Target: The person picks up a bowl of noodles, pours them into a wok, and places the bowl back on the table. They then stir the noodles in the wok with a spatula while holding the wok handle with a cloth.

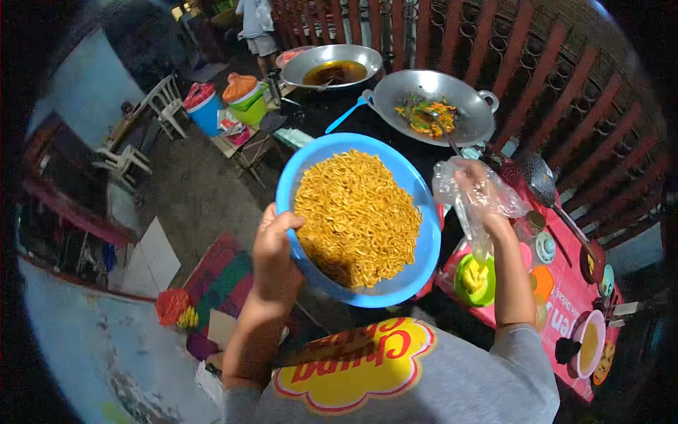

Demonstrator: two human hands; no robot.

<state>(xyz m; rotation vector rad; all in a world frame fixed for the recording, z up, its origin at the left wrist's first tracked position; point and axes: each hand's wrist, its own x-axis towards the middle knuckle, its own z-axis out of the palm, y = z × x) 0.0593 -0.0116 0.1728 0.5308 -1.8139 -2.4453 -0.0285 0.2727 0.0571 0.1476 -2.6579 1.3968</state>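
Note:
My left hand [274,237] grips the left rim of a blue plastic basin [288,191], thumb over the edge. Cooked yellow-brown noodles [357,219] fill the basin, which is tilted towards me. To the right of the basin, my right hand [479,185] is closed, with a clear plastic bag [510,203] bunched around it. The film blurs its fingers. Beyond the basin stands a large wok [395,88] with vegetables [431,116] and a ladle [446,136] in it; the ladle's handle points towards my right hand.
A second wok [296,68] holds dark oil. A blue spatula [345,116] lies between the woks. On the right, a pink-covered table [558,272] bears a green bowl [462,286], a skimmer [540,184] and a pink basin [583,367]. Buckets [248,112] and a person [253,21] are farther back.

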